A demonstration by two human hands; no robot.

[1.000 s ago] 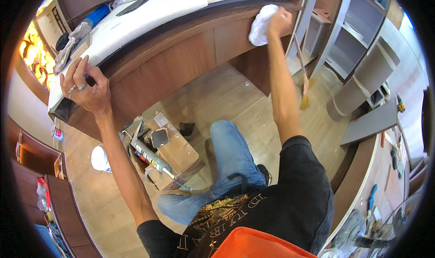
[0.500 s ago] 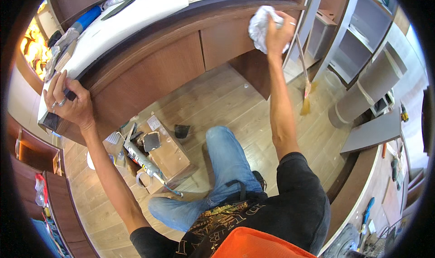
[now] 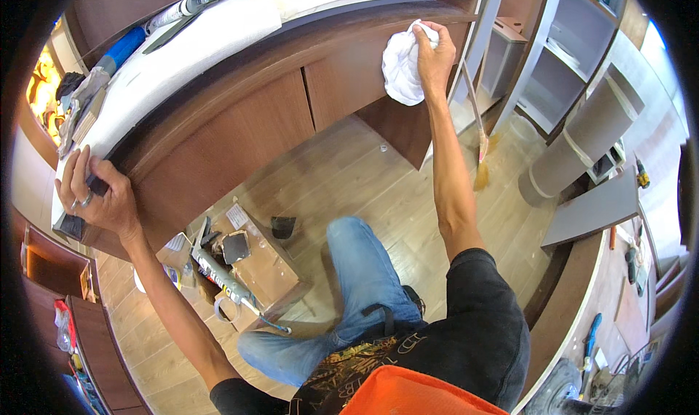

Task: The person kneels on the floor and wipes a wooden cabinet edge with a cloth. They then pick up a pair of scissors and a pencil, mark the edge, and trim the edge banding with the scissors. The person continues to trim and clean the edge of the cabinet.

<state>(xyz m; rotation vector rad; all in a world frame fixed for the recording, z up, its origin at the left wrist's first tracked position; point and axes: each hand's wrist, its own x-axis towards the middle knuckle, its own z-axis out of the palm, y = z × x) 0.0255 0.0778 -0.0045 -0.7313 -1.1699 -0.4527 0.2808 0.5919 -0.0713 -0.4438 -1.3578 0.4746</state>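
Observation:
A crumpled white cloth (image 3: 403, 67) is pinched in my right hand (image 3: 435, 57), in front of the right drawer panel of a brown wooden cabinet (image 3: 233, 135). Its lower part hangs loose below my fingers. At the cabinet's left corner my left hand (image 3: 100, 200) rests over the dark edge of the top, its fingers bent but apart, with a ring showing. A white sheet (image 3: 196, 54) covers much of that top. Whether the cloth touches the panel I cannot tell.
A cardboard box (image 3: 266, 266) with a sealant gun (image 3: 222, 278) stands on the wooden floor by my knee. A blue-handled caulking gun (image 3: 124, 47) lies on the cabinet. At the right are a brush (image 3: 482, 160), a tied grey roll (image 3: 579, 142) and grey shelves (image 3: 550, 73).
My right hand has drawn the cloth slightly left and down, and the cloth hangs more spread out. The left hand stays at the cabinet corner while the whole view shifts a little.

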